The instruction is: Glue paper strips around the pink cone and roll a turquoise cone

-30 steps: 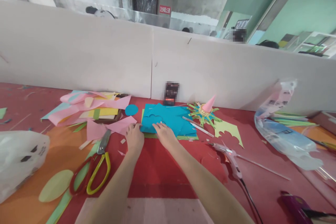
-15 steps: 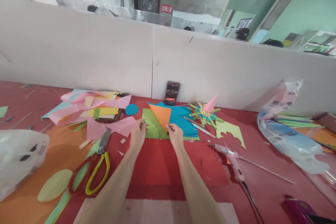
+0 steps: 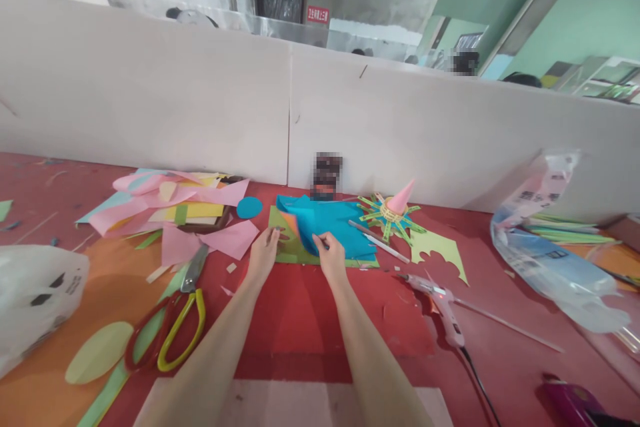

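Observation:
Blue paper (image 3: pixel 340 223) lies over green paper (image 3: pixel 285 250) in the middle of the table, its left side curled up. A bit of orange paper (image 3: pixel 290 220) shows blurred at the curl. My right hand (image 3: pixel 330 255) is closed in a pinch on the lower edge of the blue paper. At the left edge of the green paper is my left hand (image 3: pixel 265 252), its fingers bent; what lies between them is too small to tell. A blue paper disc (image 3: pixel 249 207) rests behind my left hand.
Left are scissors (image 3: pixel 183 307), pink scraps (image 3: pixel 230 239) and a white plastic bag (image 3: pixel 40 300). To the right lie pens (image 3: pixel 387 247), a pink cone on a green star-shaped piece (image 3: pixel 393 213), a glue gun (image 3: pixel 443 303) with its cord and a clear bag (image 3: pixel 540 260). A white partition (image 3: pixel 200 107) stands behind.
The orange sheet that stood up between my hands has mostly gone from view, and the blue paper now curls up there. My right hand has shifted slightly left and down.

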Demonstrator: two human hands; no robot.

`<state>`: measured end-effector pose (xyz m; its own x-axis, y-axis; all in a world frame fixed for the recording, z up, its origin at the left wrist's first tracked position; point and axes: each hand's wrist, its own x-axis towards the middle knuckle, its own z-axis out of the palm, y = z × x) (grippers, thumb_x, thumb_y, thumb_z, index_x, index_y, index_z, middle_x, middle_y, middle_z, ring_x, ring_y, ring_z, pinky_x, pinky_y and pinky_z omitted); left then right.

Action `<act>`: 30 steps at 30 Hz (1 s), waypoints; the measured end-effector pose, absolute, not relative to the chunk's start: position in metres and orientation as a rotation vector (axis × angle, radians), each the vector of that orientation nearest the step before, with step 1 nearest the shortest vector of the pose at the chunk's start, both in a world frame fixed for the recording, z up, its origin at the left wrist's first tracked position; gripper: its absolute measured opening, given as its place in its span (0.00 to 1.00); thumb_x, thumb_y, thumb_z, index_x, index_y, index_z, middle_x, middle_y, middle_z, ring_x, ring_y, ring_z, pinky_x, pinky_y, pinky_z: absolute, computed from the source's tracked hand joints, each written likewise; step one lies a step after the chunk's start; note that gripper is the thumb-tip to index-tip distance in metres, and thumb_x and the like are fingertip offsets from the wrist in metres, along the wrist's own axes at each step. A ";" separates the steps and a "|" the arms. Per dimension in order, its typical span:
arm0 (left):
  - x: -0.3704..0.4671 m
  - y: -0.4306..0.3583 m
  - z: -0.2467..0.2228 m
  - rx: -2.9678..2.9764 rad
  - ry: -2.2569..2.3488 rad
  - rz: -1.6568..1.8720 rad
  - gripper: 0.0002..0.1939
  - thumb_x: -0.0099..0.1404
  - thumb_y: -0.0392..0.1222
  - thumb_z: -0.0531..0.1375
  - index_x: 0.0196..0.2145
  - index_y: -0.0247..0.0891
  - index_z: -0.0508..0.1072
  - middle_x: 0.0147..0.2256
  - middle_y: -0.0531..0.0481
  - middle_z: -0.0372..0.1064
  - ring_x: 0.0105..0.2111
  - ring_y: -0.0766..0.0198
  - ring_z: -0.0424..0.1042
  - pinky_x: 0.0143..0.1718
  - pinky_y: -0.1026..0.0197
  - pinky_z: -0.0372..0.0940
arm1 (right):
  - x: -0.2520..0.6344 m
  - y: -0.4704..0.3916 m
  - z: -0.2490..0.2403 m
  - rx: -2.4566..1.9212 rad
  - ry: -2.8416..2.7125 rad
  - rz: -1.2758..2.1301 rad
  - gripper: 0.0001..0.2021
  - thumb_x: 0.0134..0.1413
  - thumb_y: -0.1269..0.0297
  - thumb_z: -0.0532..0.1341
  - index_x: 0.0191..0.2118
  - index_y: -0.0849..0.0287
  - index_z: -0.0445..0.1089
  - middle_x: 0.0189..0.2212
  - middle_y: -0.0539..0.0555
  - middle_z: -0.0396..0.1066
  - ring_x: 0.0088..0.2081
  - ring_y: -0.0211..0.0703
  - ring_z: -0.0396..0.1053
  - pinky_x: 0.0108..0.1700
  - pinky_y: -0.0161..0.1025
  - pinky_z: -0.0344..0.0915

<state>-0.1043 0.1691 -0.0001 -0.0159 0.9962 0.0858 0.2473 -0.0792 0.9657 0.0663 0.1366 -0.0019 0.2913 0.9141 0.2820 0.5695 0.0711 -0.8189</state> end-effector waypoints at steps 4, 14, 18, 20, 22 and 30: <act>-0.105 0.170 -0.002 1.437 1.400 1.186 0.19 0.61 0.53 0.47 0.34 0.36 0.69 0.30 0.45 0.72 0.27 0.60 0.71 0.25 0.62 0.63 | 0.067 0.135 -0.004 -1.585 -1.376 0.472 0.20 0.53 0.47 0.50 0.26 0.58 0.65 0.24 0.51 0.70 0.27 0.38 0.65 0.30 0.31 0.58; -0.101 0.166 0.001 1.515 1.407 1.157 0.18 0.56 0.53 0.55 0.37 0.37 0.71 0.33 0.47 0.73 0.31 0.60 0.71 0.32 0.62 0.64 | 0.066 0.136 -0.004 -1.546 -1.316 0.487 0.15 0.52 0.51 0.53 0.29 0.58 0.67 0.27 0.52 0.72 0.30 0.42 0.69 0.32 0.34 0.61; -0.100 0.164 0.003 1.541 1.436 1.166 0.19 0.55 0.55 0.55 0.34 0.37 0.72 0.32 0.47 0.73 0.31 0.60 0.71 0.33 0.62 0.64 | 0.063 0.134 0.000 -1.513 -1.319 0.482 0.13 0.51 0.53 0.56 0.31 0.58 0.67 0.30 0.53 0.72 0.32 0.42 0.69 0.34 0.35 0.63; -0.100 0.164 0.003 1.571 1.443 1.163 0.19 0.55 0.55 0.55 0.34 0.36 0.72 0.32 0.48 0.73 0.31 0.60 0.71 0.33 0.62 0.63 | 0.063 0.132 0.003 -1.496 -1.315 0.440 0.13 0.51 0.52 0.56 0.31 0.58 0.67 0.30 0.54 0.72 0.33 0.42 0.69 0.34 0.35 0.63; -0.101 0.165 0.003 1.606 1.449 1.158 0.17 0.56 0.53 0.54 0.33 0.36 0.72 0.31 0.48 0.73 0.31 0.60 0.71 0.34 0.62 0.63 | 0.062 0.130 0.005 -1.483 -1.328 0.328 0.14 0.53 0.52 0.55 0.30 0.58 0.68 0.31 0.55 0.72 0.35 0.42 0.68 0.35 0.36 0.63; -0.103 0.169 -0.001 1.646 1.465 1.149 0.14 0.56 0.49 0.54 0.26 0.37 0.72 0.26 0.51 0.72 0.27 0.63 0.70 0.29 0.64 0.61 | 0.050 0.122 0.017 -1.319 -1.751 -0.092 0.11 0.57 0.59 0.54 0.40 0.55 0.70 0.46 0.57 0.67 0.48 0.45 0.63 0.49 0.44 0.61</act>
